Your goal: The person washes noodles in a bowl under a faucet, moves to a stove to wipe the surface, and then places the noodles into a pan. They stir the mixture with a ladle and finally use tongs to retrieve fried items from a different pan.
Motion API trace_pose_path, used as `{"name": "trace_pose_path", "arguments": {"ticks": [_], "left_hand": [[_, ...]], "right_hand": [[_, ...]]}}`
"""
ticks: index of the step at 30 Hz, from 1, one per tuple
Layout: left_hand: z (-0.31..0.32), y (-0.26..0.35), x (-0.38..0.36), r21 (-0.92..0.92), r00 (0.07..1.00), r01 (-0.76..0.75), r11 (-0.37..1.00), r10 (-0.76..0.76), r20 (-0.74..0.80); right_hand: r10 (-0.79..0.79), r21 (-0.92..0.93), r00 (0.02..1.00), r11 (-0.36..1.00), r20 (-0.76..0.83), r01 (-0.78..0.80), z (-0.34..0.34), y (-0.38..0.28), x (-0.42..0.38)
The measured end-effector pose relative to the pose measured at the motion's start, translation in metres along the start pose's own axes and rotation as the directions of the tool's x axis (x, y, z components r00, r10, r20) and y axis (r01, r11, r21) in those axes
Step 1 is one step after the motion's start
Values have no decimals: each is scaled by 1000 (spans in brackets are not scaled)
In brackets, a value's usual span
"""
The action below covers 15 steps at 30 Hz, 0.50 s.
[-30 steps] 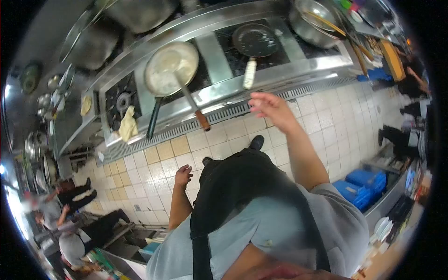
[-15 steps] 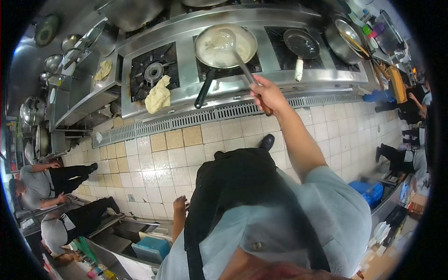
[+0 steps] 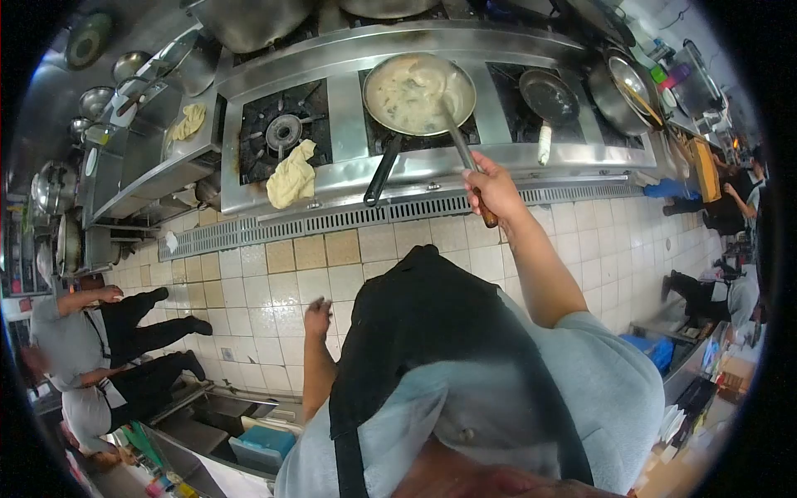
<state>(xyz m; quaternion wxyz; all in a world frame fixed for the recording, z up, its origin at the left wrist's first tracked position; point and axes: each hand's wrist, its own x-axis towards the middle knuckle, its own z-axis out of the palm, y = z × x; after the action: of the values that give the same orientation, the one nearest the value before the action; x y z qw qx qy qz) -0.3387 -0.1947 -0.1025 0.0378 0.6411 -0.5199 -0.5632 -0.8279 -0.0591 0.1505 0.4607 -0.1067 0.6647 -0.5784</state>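
My right hand point(image 3: 496, 189) is closed around the brown grip of a long metal ladle point(image 3: 458, 143). The ladle's bowl is sunk in creamy white sauce point(image 3: 407, 100) and cannot be made out. That sauce fills a wide frying pan point(image 3: 371, 119) standing on the middle burner. The pan's black handle point(image 3: 383, 173) points toward me, with no hand on it. Low at my side, away from the stove, my left hand point(image 3: 318, 318) hangs with loosely bent fingers slightly apart. Nothing shows in it.
A yellowish cloth point(image 3: 291, 174) lies on the stove's front edge beside the left burner point(image 3: 284, 131). A smaller black pan point(image 3: 550, 95) and a large steel pot point(image 3: 618, 95) stand to the right. A floor grate point(image 3: 332, 220) runs along the stove. Co-workers point(image 3: 83, 332) stand behind at left and right.
The ladle's bowl, visible before near the pan's middle, has gone under the sauce toward the pan's right side. My right hand is slightly lower in view, and my left hand has risen a little.
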Motion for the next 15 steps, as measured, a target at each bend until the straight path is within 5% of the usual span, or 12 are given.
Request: {"name": "trace_pose_path", "arguments": {"ticks": [2,3,4,6,10,15], "left_hand": [[8,26,41,63,954,-294,954,297,-33],[14,47,54,-8,938,-344,939,343,-44],[16,95,37,163,898,-419,893,435,-72],[21,150,33,18,868,-493,870,493,-66],[17,239,56,488,586,-683,543,807,-78],[26,286,119,610,628,-571,549,771,-106]], "right_hand": [[62,418,981,899,183,-135,-4,-8,6],[74,498,969,847,235,-186,-9,-9,8],[90,573,954,782,285,-245,-18,-8,9],[80,656,938,694,338,-296,-27,-4,-1],[57,509,954,836,293,-206,-34,-16,-40],[33,192,999,981,42,-41,-22,-31,-80]]}}
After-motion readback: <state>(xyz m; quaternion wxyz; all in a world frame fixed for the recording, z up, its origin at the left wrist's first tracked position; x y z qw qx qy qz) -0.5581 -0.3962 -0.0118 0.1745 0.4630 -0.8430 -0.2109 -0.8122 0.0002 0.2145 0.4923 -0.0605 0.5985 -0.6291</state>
